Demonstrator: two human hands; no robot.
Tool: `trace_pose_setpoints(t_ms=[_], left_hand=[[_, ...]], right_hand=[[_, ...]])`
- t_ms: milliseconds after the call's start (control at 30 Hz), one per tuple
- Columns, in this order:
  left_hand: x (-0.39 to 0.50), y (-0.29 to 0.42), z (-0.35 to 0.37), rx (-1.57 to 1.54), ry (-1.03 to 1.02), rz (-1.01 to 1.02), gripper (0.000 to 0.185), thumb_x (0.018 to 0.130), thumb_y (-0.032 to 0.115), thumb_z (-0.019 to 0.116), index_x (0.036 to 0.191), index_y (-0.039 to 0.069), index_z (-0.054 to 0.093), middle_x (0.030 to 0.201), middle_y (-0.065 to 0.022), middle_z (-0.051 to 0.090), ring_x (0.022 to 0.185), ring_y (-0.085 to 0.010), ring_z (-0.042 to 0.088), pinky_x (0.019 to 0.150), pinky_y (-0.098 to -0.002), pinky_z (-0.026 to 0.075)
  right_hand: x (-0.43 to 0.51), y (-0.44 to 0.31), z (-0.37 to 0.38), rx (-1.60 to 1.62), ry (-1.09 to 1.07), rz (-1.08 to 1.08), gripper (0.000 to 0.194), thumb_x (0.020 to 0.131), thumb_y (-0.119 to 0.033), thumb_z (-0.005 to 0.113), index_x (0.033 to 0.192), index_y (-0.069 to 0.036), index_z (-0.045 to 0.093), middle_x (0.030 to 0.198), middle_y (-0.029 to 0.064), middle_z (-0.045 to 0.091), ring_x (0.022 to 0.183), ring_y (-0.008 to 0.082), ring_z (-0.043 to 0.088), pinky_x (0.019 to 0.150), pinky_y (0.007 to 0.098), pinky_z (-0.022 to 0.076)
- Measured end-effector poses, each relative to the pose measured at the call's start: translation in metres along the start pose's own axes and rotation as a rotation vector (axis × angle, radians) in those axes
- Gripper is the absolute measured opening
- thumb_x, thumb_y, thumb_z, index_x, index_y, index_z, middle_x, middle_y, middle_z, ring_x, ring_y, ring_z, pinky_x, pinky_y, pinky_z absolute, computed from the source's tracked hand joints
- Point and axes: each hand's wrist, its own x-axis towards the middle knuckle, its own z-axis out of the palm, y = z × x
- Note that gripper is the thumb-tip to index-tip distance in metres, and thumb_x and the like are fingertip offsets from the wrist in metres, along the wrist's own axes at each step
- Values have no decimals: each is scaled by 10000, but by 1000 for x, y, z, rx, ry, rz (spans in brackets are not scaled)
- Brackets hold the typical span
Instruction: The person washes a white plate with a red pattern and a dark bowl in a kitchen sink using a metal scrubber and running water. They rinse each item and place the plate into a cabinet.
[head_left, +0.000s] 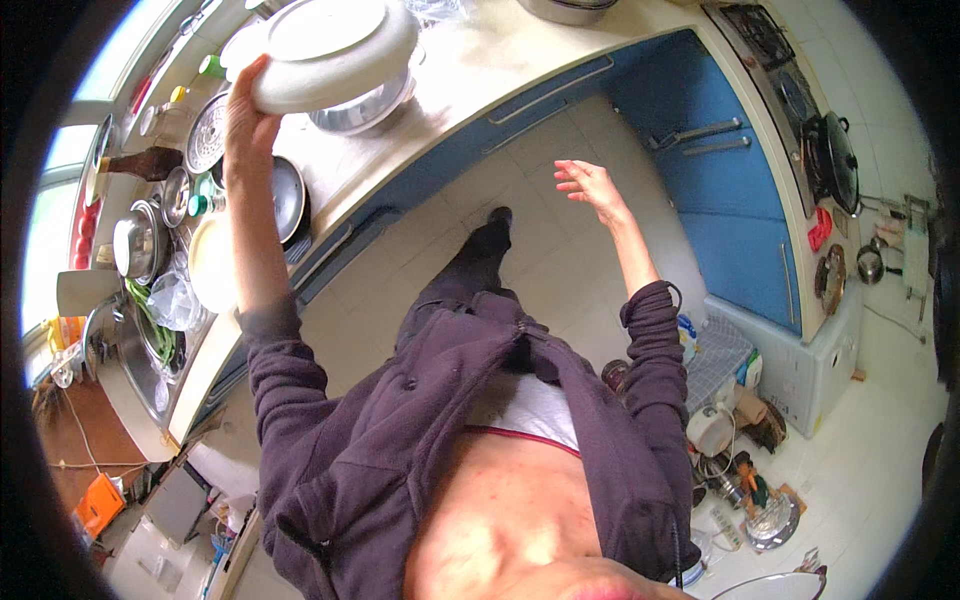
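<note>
My left hand (252, 124) grips the rim of a white ceramic dish (337, 64). The dish is tilted, with its underside and foot ring facing up. A stainless steel bowl (364, 109) stands below it on the pale countertop (465, 75), partly hidden by the dish. I cannot tell whether the two touch. Out over the floor, my right hand (589, 187) hangs in the air with nothing in it, its fingers slightly bent and apart. Beside my left forearm lies a dark pan (287, 199) near the counter's edge.
Metal bowls (139, 244), a dark bottle (146, 163) and a steamer plate (206, 135) crowd the left counter. Green vegetables (154, 322) and a plastic bag (176, 300) lie by the sink (112, 337). A gas hob (780, 90) with a black lidded pan (838, 161) is at right.
</note>
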Motion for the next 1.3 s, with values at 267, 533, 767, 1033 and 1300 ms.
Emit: trace_pose_setpoints(t_ms=[267,533,767,1033,1300], left_hand=[[11,-113,106,1596,-740,686,147,771,140,551,848,18,582,715,-50,577,639,-116,558,539,-223,459],[-1,-175,106,2299,-1101,1589,469,721,137,485,1169,28,404,1157,-94,445,1090,-201,427,932,-343,342],[-30,-202,104,2450,-1033,1402,435,736,187,479,1141,35,440,1148,-91,460,1091,-180,421,945,-348,319],[-74,-231,113,2405,-1055,1433,415,733,194,485,1118,39,455,1097,-70,497,1049,-171,456,918,-328,348],[-112,-280,126,2212,-1127,1307,420,700,182,494,1097,46,472,1044,-62,511,1007,-161,474,857,-297,385]], right_hand=[[88,-4,-68,-457,76,-46,387,811,-325,516,1104,-72,527,1033,88,568,863,202,562,709,298,447],[184,-18,-58,-1107,13,-293,478,765,-192,558,1179,-28,384,1248,170,354,990,377,475,805,458,421],[206,6,-52,-1209,20,-371,360,734,-89,530,1071,-12,431,1165,202,395,823,372,553,674,447,485],[168,16,-68,-1116,36,-384,225,783,-67,448,1002,-14,435,1052,171,429,761,360,553,627,426,487],[135,81,-103,-844,-52,-419,306,823,-154,429,1085,-11,358,847,241,554,797,389,541,641,464,442]])
